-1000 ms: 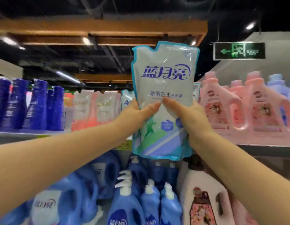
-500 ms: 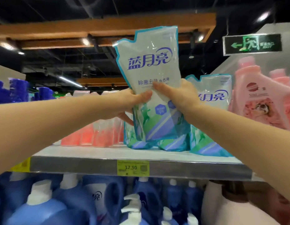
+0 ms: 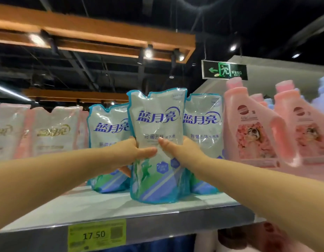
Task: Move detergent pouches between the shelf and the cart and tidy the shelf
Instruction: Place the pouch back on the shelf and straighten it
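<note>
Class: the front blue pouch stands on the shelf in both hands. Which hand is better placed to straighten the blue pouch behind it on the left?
Left hand: it sits directly in front of that rear pouch.

Bare shelf (image 3: 96,202) lies open at 7 o'clock of the held pouch (image 3: 157,142), free to the front edge. Two pouches (image 3: 108,135) stand touching behind it at 10 and 2 o'clock. Pink bottles (image 3: 252,128) wall off 3 o'clock; pink pouches (image 3: 52,130) fill 9 o'clock.

Pink bottles (image 3: 255,128) at right, green exit sign (image 3: 224,70) overhead, yellow 17.50 price tag (image 3: 97,235) below
</note>
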Tool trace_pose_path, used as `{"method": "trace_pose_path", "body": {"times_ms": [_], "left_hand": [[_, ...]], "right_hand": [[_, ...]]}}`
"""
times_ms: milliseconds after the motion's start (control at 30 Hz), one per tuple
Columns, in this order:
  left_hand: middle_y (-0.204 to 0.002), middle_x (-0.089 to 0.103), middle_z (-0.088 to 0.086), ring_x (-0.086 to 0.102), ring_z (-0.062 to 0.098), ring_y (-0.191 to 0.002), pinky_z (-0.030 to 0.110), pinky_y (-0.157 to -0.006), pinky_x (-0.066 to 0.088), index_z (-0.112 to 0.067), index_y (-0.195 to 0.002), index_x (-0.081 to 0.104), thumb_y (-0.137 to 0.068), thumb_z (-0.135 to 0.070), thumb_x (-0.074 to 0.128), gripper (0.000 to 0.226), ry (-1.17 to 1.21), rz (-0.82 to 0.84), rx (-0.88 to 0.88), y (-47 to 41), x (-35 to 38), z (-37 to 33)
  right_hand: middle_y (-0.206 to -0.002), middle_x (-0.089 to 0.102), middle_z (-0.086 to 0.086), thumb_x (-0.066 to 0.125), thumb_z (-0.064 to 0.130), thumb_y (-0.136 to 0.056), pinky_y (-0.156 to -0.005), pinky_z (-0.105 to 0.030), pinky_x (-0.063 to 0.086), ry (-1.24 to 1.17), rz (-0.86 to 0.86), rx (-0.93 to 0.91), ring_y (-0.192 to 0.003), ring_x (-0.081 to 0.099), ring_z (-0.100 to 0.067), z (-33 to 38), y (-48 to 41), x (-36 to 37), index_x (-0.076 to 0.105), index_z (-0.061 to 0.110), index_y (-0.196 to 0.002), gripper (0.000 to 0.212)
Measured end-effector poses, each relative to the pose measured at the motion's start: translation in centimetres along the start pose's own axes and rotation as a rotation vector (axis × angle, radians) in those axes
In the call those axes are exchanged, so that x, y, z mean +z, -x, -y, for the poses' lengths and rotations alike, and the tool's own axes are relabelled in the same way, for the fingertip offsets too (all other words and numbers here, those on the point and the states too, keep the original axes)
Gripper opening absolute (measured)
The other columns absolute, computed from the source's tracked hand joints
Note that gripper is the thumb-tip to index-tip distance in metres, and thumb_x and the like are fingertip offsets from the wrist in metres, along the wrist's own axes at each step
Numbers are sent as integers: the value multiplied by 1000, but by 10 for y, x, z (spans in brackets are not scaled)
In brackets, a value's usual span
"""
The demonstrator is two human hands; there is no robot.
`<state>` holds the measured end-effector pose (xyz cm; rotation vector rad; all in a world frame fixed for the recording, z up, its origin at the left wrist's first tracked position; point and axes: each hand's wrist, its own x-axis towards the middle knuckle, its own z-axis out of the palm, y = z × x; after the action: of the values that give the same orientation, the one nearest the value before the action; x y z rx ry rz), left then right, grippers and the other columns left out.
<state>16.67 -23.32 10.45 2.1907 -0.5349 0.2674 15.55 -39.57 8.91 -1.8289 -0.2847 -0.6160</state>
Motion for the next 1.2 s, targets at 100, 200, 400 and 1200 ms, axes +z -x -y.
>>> {"method": "trace_pose_path", "body": {"times_ms": [100,200,400,1200], "left_hand": [[-90,60,-10,60,9,-82,34,-65,58,-28,-102,45,-84,-41,63,28,13,-52,-12,-4,3,4],[-91,59,-11,60,9,-81,31,-57,57,-24,-113,42,-80,-43,66,44,46,-101,-29,-5,5,9],[-105,62,2,63,20,-90,38,-63,57,-18,-114,43,-77,-42,69,51,65,-201,-48,-4,13,10],[-102,56,1,56,20,-83,30,-58,48,-18,-130,33,-81,-43,66,64,198,-217,-125,-10,20,13]], "right_hand": [[-87,70,0,72,51,-73,-51,-17,52,27,49,37,-51,61,-3,-1,-5,0,56,14,-119,61],[-98,71,0,76,51,-67,-75,-28,57,47,86,67,-74,70,-9,1,-4,0,53,13,-123,72],[-148,21,11,69,37,-76,-107,-32,36,435,2,-245,-130,37,-15,11,48,-6,1,35,-148,98],[-153,-30,-8,70,41,-80,-110,-43,30,961,157,-207,-142,10,-33,-5,42,13,-15,32,-148,110]]}}
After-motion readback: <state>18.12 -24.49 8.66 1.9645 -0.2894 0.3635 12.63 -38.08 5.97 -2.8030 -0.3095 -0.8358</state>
